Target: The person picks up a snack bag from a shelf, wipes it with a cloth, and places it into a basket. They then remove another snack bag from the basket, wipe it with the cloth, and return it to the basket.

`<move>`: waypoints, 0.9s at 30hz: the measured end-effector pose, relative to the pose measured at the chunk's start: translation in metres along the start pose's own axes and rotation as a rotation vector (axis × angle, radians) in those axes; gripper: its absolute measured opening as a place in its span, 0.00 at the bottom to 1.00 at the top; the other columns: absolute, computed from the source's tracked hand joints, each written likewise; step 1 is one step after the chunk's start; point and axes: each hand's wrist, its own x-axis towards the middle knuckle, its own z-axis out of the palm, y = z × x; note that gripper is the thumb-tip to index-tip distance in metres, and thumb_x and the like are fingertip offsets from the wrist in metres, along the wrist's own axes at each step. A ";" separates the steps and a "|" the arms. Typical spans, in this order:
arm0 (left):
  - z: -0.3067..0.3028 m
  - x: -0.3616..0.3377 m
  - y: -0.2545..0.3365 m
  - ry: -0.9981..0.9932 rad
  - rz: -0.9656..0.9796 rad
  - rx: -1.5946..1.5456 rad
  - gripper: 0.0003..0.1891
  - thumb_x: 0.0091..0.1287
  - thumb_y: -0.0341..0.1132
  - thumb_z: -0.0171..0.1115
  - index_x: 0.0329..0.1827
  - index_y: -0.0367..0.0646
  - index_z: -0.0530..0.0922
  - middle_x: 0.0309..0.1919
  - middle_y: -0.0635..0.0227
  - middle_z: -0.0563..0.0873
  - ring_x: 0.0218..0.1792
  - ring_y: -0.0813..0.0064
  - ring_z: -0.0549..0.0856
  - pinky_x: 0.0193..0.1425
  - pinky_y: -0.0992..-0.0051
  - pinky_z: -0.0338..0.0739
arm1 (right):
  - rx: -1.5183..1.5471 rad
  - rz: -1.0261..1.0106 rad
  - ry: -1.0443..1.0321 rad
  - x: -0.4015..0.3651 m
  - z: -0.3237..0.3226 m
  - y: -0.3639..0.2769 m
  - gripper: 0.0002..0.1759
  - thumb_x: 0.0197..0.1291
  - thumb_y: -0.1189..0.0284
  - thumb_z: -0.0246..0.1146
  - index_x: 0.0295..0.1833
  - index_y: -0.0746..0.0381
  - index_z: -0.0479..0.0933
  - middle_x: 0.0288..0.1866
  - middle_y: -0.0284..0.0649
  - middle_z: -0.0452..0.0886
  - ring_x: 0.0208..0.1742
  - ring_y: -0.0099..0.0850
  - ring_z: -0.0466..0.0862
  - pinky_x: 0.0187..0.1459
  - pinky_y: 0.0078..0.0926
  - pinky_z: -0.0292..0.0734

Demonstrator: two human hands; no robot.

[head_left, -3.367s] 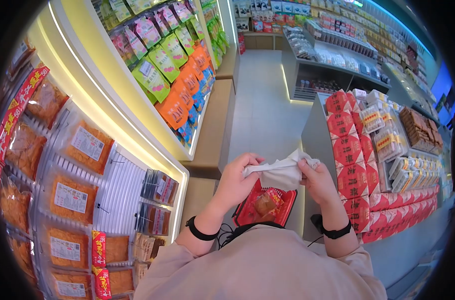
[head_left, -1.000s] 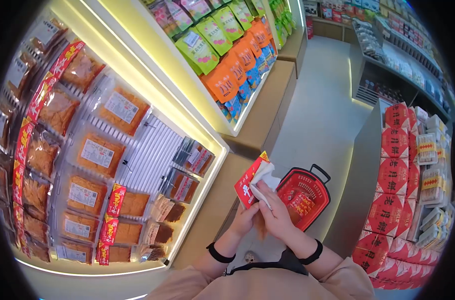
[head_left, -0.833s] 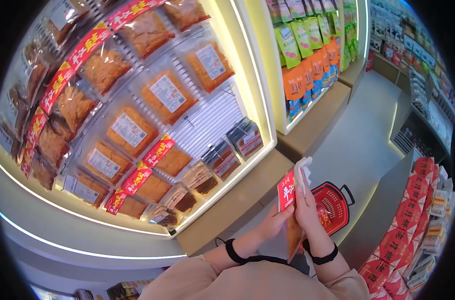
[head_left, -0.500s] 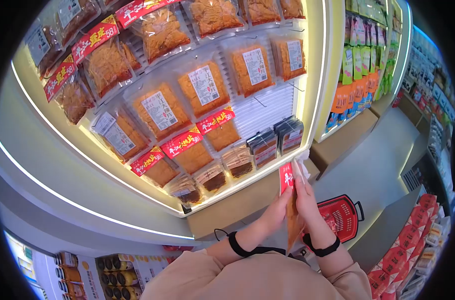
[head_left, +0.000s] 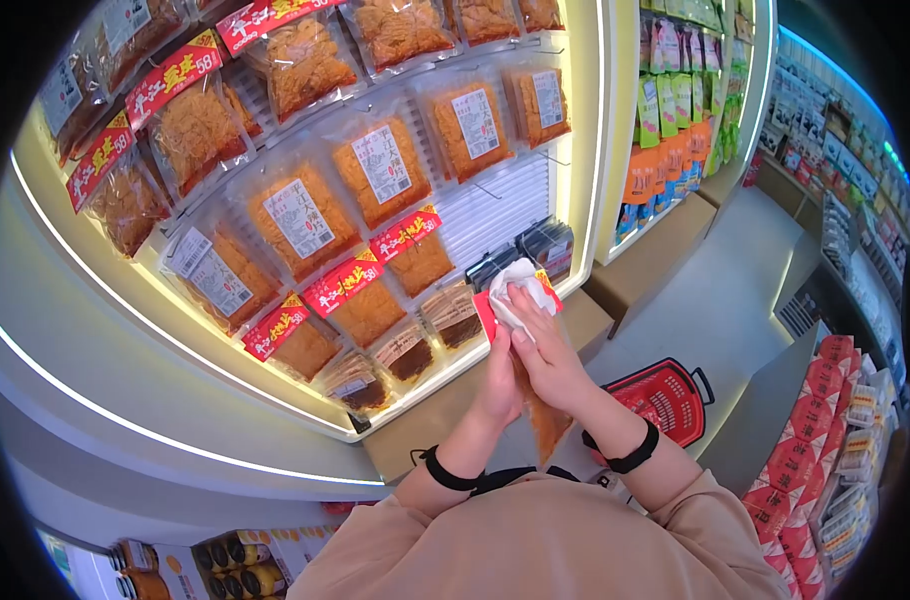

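In front of my chest, a clear snack packet (head_left: 548,428) with orange-brown contents and a red header label tilts between my hands. My left hand (head_left: 499,380) grips its left edge, the thumb lying near the red label. Spread over the packet's upper face is a crumpled white wipe (head_left: 520,283), with my right hand (head_left: 543,350) pressing on it, fingers together. The wipe and hands hide much of the packet. Just beyond them, dark-packaged goods (head_left: 547,245) stand at the right end of the lit shelf.
Similar orange snack packets (head_left: 305,222) hang on hooks in rows, with red price labels (head_left: 343,282) below. A red shopping basket (head_left: 665,400) is on the floor to the right. Red patterned boxes (head_left: 805,430) line a counter at lower right; a shelf ledge (head_left: 425,410) runs ahead.
Both hands and the packet have moved left and toward the shelf. The packet has turned from nearly edge-on, and the wipe now lies across its upper face. The view has shifted slightly right.
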 end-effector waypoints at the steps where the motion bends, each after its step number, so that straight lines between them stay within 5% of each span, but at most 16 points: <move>1: 0.004 -0.007 0.003 -0.019 -0.005 0.014 0.30 0.78 0.53 0.34 0.76 0.44 0.53 0.73 0.62 0.63 0.73 0.66 0.64 0.76 0.63 0.57 | 0.020 0.043 0.082 0.006 -0.002 0.007 0.27 0.75 0.62 0.43 0.74 0.62 0.62 0.78 0.46 0.56 0.80 0.44 0.51 0.76 0.43 0.45; 4: 0.008 -0.018 0.002 -0.045 -0.004 -0.014 0.30 0.78 0.53 0.33 0.76 0.42 0.55 0.72 0.61 0.65 0.72 0.65 0.65 0.76 0.63 0.57 | 0.289 0.171 0.261 0.022 -0.006 0.028 0.26 0.75 0.63 0.43 0.73 0.63 0.63 0.78 0.48 0.56 0.79 0.45 0.52 0.76 0.42 0.46; 5: 0.011 -0.013 0.004 -0.018 0.058 0.010 0.31 0.78 0.53 0.33 0.75 0.42 0.55 0.72 0.61 0.65 0.72 0.65 0.65 0.75 0.62 0.57 | 0.121 0.076 0.252 0.013 -0.003 0.025 0.25 0.75 0.65 0.43 0.73 0.62 0.63 0.77 0.50 0.57 0.79 0.47 0.53 0.76 0.42 0.48; 8: -0.004 0.015 0.014 0.097 0.162 -0.133 0.30 0.77 0.56 0.36 0.70 0.41 0.63 0.67 0.60 0.72 0.66 0.61 0.73 0.70 0.58 0.66 | -0.082 -0.053 0.008 -0.008 0.012 -0.016 0.25 0.73 0.68 0.46 0.73 0.60 0.63 0.76 0.53 0.59 0.78 0.49 0.54 0.75 0.42 0.49; 10: -0.017 0.015 0.037 -0.101 0.168 -0.263 0.29 0.77 0.55 0.38 0.67 0.41 0.67 0.63 0.58 0.76 0.62 0.59 0.77 0.66 0.57 0.71 | -0.159 -0.103 -0.077 -0.026 0.011 -0.030 0.25 0.71 0.69 0.47 0.73 0.60 0.64 0.75 0.53 0.60 0.78 0.49 0.54 0.75 0.43 0.51; 14: -0.019 0.019 0.052 0.091 0.248 -0.253 0.29 0.76 0.55 0.40 0.67 0.41 0.66 0.62 0.58 0.77 0.63 0.59 0.76 0.68 0.58 0.69 | -0.072 -0.078 -0.305 -0.063 -0.004 -0.033 0.25 0.72 0.70 0.48 0.72 0.59 0.64 0.73 0.53 0.64 0.76 0.47 0.61 0.72 0.41 0.57; 16: -0.030 0.024 0.049 0.174 0.236 -0.249 0.29 0.76 0.55 0.41 0.67 0.41 0.66 0.64 0.58 0.75 0.64 0.59 0.75 0.68 0.57 0.68 | 0.338 0.243 -0.284 -0.067 -0.025 -0.022 0.24 0.74 0.70 0.45 0.72 0.62 0.63 0.71 0.50 0.67 0.71 0.41 0.68 0.69 0.36 0.61; 18: -0.030 0.019 0.047 0.113 0.203 -0.287 0.27 0.76 0.52 0.42 0.68 0.41 0.66 0.65 0.59 0.75 0.65 0.59 0.74 0.70 0.57 0.66 | 0.829 0.429 0.173 -0.044 -0.041 -0.023 0.24 0.75 0.69 0.44 0.72 0.66 0.63 0.69 0.48 0.69 0.68 0.39 0.72 0.68 0.32 0.63; 20: -0.021 0.017 0.039 0.088 0.217 -0.258 0.26 0.76 0.50 0.42 0.68 0.40 0.67 0.64 0.59 0.76 0.65 0.60 0.74 0.71 0.58 0.64 | 0.633 0.162 0.471 -0.014 -0.048 -0.015 0.24 0.75 0.68 0.44 0.69 0.70 0.65 0.72 0.49 0.67 0.70 0.40 0.69 0.68 0.33 0.62; 22: -0.006 0.013 0.032 0.028 0.197 -0.306 0.26 0.76 0.49 0.42 0.68 0.41 0.67 0.64 0.59 0.76 0.65 0.62 0.74 0.71 0.59 0.64 | 0.020 -0.116 0.530 0.015 -0.045 -0.006 0.23 0.75 0.68 0.46 0.69 0.68 0.67 0.74 0.52 0.63 0.73 0.45 0.65 0.69 0.35 0.61; 25: 0.002 0.012 0.029 -0.057 0.181 -0.379 0.27 0.76 0.50 0.42 0.68 0.41 0.66 0.64 0.60 0.76 0.65 0.62 0.75 0.71 0.59 0.65 | -0.141 -0.057 0.370 0.030 -0.026 -0.009 0.22 0.74 0.68 0.47 0.69 0.64 0.67 0.76 0.54 0.59 0.75 0.50 0.61 0.71 0.38 0.57; 27: 0.011 0.011 0.029 -0.083 0.160 -0.472 0.28 0.76 0.52 0.42 0.69 0.41 0.66 0.64 0.59 0.76 0.64 0.61 0.75 0.70 0.58 0.66 | -0.335 -0.057 0.057 0.016 0.007 -0.012 0.25 0.71 0.67 0.51 0.71 0.59 0.66 0.75 0.55 0.59 0.76 0.52 0.59 0.72 0.49 0.54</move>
